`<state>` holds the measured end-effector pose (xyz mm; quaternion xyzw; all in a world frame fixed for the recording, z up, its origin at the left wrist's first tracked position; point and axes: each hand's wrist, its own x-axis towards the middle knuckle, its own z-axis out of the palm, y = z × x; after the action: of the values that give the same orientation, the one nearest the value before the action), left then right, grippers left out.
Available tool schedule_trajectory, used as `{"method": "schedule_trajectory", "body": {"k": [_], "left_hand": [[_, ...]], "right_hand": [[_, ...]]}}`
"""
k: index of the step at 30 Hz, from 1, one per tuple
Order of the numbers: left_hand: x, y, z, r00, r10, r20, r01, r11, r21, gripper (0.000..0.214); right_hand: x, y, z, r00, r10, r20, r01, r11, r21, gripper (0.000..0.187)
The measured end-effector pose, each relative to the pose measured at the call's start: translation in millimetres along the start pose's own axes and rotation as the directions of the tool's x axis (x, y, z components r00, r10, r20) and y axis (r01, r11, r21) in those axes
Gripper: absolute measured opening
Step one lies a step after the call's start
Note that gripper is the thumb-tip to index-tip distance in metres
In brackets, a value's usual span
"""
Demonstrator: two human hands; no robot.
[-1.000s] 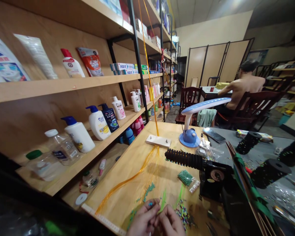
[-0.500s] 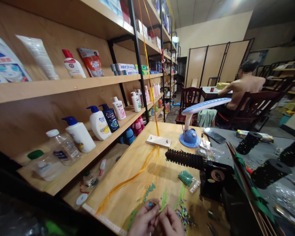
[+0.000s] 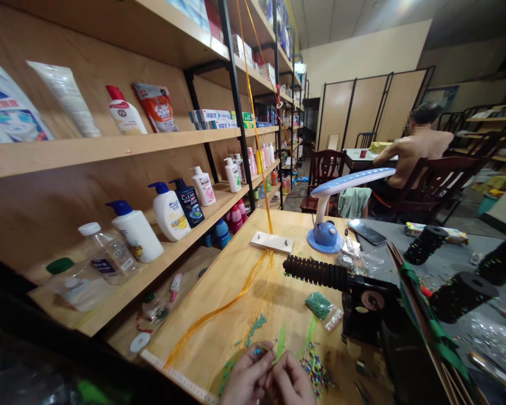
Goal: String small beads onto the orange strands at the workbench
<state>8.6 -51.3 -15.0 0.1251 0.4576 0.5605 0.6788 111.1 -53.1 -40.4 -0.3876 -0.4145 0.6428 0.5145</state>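
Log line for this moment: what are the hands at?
left hand: at small teal beads | right hand: beside left hand | nearby: loose mixed beads, orange strands

1 head-worn camera looks forward and down, close above the hands [image 3: 248, 376] and workbench [image 3: 290, 304].

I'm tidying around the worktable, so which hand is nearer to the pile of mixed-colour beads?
Right. The right hand is just left of the pile of mixed-colour beads, close beside it. The left hand is farther left, on the right hand's other side.
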Motion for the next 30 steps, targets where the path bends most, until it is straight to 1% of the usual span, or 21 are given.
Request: {"method": "schedule_trajectory", "body": {"k": [4,9,14,20,26,30], "left_hand": [[0.9,-1.3,0.1,1.000,0.015,0.027,-0.015,1.000,0.002,0.054],[2.6,-2.4,1.0,0.997,0.047,0.067,-0.048,0.999,0.004,0.049],[3.4,-2.8,-0.7,0.997,0.052,0.053,-0.052,0.999,-0.002,0.051],[1.9,-2.9,-2.1,0.996,0.055,0.065,-0.055,0.998,-0.002,0.046],[1.8,-2.5,-1.8,0.996,0.073,0.051,-0.075,0.997,0.030,0.046],[0.6,4.5,1.1,0.990,0.137,0.015,-0.138,0.986,0.096,0.052]], "right_hand": [[0.6,2.1,0.3,1.000,-0.024,-0.014,0.024,1.000,0.001,0.054],[1.5,6.2,-0.9,1.000,0.004,-0.007,-0.004,1.000,0.015,0.053],[1.9,5.8,-1.7,1.000,-0.012,-0.002,0.012,1.000,0.019,0.052],[2.7,4.3,-1.3,1.000,-0.030,0.005,0.031,0.999,-0.013,0.052],[4.9,7.8,-2.1,1.000,-0.020,0.003,0.020,0.999,-0.031,0.053],[7.7,5.2,-8.2,0.998,0.032,0.057,-0.030,0.999,-0.034,0.053]]}}
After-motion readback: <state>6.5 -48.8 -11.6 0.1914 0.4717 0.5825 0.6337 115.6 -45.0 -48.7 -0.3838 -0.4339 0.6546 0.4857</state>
